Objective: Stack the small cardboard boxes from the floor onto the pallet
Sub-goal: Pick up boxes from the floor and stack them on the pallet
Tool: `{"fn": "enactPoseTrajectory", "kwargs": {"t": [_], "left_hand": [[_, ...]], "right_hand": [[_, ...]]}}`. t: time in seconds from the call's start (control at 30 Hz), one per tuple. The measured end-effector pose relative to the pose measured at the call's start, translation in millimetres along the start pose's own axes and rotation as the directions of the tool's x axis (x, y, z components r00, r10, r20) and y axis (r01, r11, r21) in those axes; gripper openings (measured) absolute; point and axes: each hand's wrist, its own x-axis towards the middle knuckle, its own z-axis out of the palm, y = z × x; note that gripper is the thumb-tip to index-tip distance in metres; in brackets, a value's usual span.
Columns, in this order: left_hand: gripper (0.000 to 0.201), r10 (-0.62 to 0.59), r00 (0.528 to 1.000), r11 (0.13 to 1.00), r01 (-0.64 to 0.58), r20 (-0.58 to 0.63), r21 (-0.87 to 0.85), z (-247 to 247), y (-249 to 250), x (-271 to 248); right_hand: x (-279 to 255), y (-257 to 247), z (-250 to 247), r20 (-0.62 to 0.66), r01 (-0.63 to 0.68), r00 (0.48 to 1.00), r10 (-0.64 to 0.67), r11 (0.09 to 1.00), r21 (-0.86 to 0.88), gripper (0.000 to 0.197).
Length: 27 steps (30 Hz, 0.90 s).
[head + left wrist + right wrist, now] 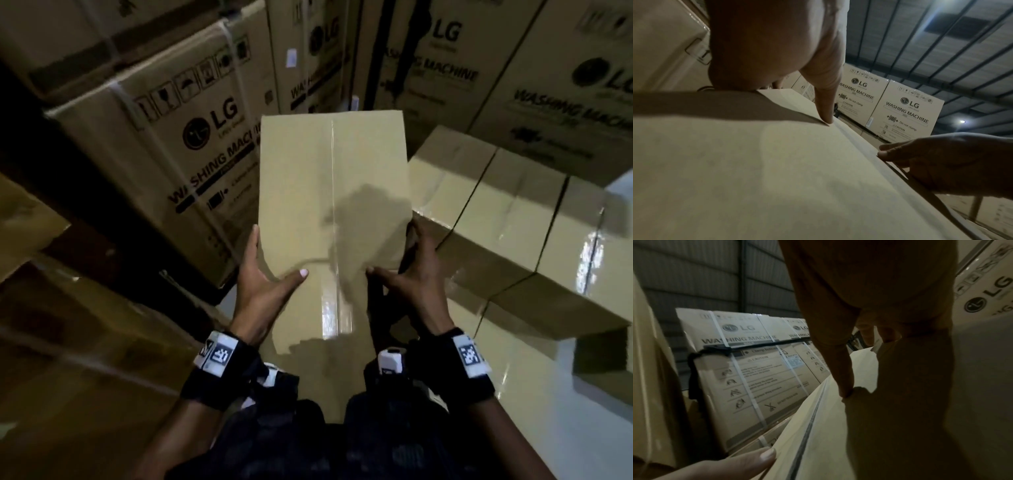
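Note:
I hold a plain taped cardboard box in front of my chest with both hands. My left hand grips its near left edge, thumb lying on the top face and fingers down the side. My right hand grips the near right edge the same way. In the left wrist view the thumb of my left hand presses the box top, and my right hand shows at the far edge. The right wrist view shows my right hand over the box. No pallet is visible.
Several similar small boxes stand stacked in rows just right of the held box. Large LG washing machine cartons wall in the left and the back. More cartons lie at the near left. Glossy pale floor shows at the lower right.

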Motion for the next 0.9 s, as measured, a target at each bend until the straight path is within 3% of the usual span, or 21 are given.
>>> {"fn": "enactPoseTrajectory", "kwargs": {"t": [0.23,0.6,0.7,0.9], "left_hand": [[0.115,-0.071,0.997,0.997,0.071,0.012,0.038,-8.9,-37.2,71.9],[0.116,-0.256,0.964,0.948,0.265,-0.068,0.176,11.9,-110.8,145.2],[0.112,-0.28,0.959,0.937,0.28,-0.031,0.209,27.4,-123.2,171.9],[0.103,-0.262,0.963,0.94,0.242,0.056,0.239,59.4,-154.4,243.4]], "right_hand": [[53.7,22.3,42.7,0.017,-0.094,0.995,0.094,0.995,-0.046,0.11],[130.4,112.4,94.3,0.137,-0.313,0.939,0.316,0.949,-0.041,0.103],[153.0,132.7,92.9,0.129,-0.365,0.921,0.367,0.93,-0.038,0.098],[209.3,173.7,102.5,0.08,-0.423,0.9,0.429,0.903,-0.077,0.107]]}}
